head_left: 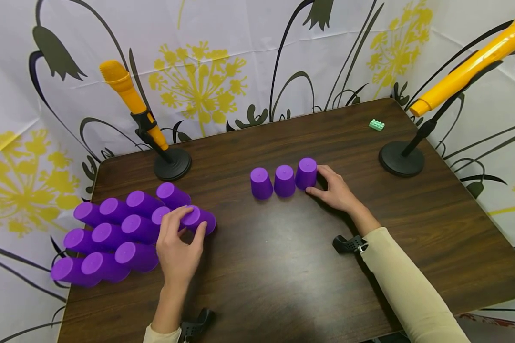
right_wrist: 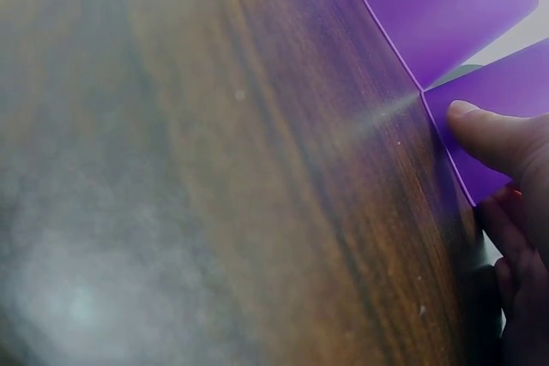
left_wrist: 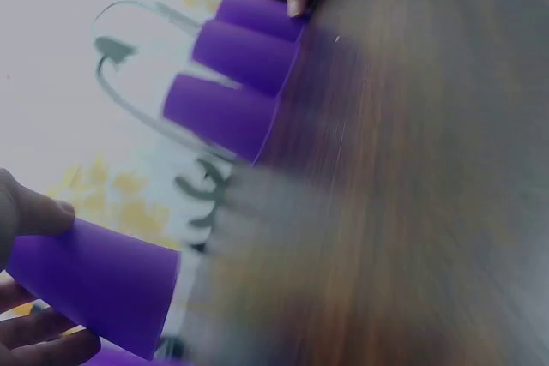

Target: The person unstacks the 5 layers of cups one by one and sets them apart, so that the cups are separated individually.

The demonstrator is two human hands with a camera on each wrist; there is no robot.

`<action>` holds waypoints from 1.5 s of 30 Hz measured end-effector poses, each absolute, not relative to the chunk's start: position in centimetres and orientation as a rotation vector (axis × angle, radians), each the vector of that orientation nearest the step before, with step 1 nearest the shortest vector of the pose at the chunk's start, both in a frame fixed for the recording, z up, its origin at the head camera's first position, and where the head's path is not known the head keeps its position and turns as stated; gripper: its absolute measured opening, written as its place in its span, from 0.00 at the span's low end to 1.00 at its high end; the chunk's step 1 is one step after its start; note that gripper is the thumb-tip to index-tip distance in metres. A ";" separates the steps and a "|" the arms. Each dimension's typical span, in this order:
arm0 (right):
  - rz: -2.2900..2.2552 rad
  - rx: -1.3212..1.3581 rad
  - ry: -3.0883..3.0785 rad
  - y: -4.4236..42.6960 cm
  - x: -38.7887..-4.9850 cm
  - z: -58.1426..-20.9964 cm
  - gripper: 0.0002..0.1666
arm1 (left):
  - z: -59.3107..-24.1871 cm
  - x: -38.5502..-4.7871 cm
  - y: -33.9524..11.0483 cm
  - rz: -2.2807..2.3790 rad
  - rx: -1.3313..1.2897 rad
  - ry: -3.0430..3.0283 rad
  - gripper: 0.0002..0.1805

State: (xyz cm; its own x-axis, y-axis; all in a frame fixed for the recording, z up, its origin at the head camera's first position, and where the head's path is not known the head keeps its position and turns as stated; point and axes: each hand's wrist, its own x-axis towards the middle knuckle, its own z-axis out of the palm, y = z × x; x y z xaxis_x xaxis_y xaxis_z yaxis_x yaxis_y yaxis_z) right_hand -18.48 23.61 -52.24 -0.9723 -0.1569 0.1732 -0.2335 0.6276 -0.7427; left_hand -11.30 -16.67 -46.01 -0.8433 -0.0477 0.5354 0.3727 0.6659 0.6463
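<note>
My left hand (head_left: 179,250) grips an upside-down purple plastic cup (head_left: 199,220) between thumb and fingers, at the right side of a cluster of several purple cups (head_left: 135,256). Seen from the left wrist, this held cup (left_wrist: 107,285) has its wide rim towards the table; I cannot tell whether the rim touches it. Three more upside-down cups form a short row mid-table: a left one (head_left: 262,184), a middle one (head_left: 284,181) and a right one (head_left: 306,173). My right hand (head_left: 336,190) holds the right one, its thumb (right_wrist: 489,135) against the side near the rim.
Behind the cluster stands a yellow microphone (head_left: 126,88) on a black round-based stand (head_left: 172,164). A second yellow microphone (head_left: 472,66) leans over its stand base (head_left: 401,158) at the right. A small mint-green toy brick (head_left: 376,125) lies near the back edge of the wooden table (head_left: 274,281).
</note>
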 end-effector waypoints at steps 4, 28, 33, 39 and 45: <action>1.270 0.323 -2.756 23.7 -18.4 -52.2 0.37 | -46.1 -8.8 -19.1 -1.002 -0.140 -2.372 0.24; 1.288 0.331 -2.744 23.6 -18.4 -52.4 0.37 | -46.8 -7.2 -20.5 -0.757 0.191 -2.326 0.21; 1.287 0.347 -2.731 23.5 -18.5 -52.4 0.37 | -45.4 -7.3 -20.1 -0.711 0.143 -2.284 0.19; 1.295 0.344 -2.733 23.4 -18.4 -52.3 0.37 | -43.5 -8.3 -18.2 -0.760 0.007 -2.129 0.17; 1.281 0.340 -2.730 23.5 -18.3 -52.3 0.37 | -43.5 -10.4 -13.4 -0.955 -0.368 -2.220 0.21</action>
State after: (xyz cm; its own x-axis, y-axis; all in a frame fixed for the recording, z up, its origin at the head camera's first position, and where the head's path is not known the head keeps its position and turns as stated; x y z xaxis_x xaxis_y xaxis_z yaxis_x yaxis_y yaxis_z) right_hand -18.35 23.55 -52.34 -0.9694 -0.1559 0.1897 -0.2455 0.6195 -0.7456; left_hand -10.39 -13.44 -43.54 -0.7265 -0.0091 0.6871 0.4927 0.6901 0.5301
